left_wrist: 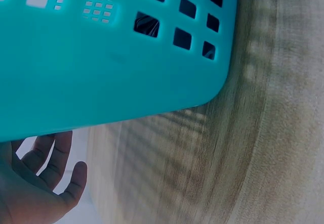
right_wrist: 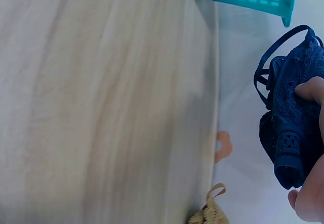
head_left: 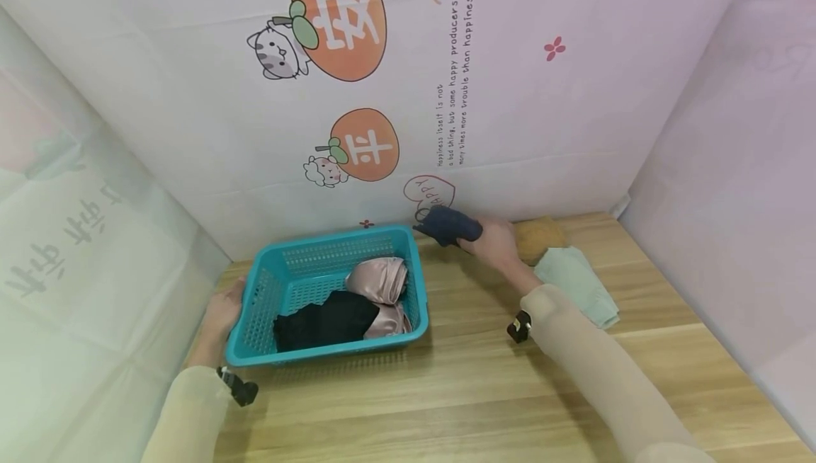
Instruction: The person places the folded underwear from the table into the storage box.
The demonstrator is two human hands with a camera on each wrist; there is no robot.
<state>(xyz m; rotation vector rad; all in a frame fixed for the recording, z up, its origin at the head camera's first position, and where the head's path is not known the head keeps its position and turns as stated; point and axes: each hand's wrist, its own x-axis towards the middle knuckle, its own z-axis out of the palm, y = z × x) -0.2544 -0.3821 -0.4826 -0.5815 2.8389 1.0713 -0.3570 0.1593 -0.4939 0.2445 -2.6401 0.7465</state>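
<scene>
My left hand (head_left: 223,307) grips the left rim of a turquoise plastic basket (head_left: 325,358). In the left wrist view, fingers (left_wrist: 59,155) bend up behind the basket's edge and the thumb is out of sight. A black cloth garment (head_left: 325,323) and a shiny pink bra (head_left: 380,280) lie inside the basket. To the right of the basket, my right hand (head_left: 494,242) holds a folded navy lace bra (head_left: 448,225) above the table near the back wall. Its dark straps loop out past the fingers in the right wrist view, with the thumb pressed on the lace.
A mustard-brown lace garment (head_left: 540,238) lies by the back wall, right of my right hand. In front of it is a pale green folded cloth (head_left: 576,286), close to my right forearm. White printed sheets (head_left: 510,95) enclose the wooden table (head_left: 446,392) at the back and sides.
</scene>
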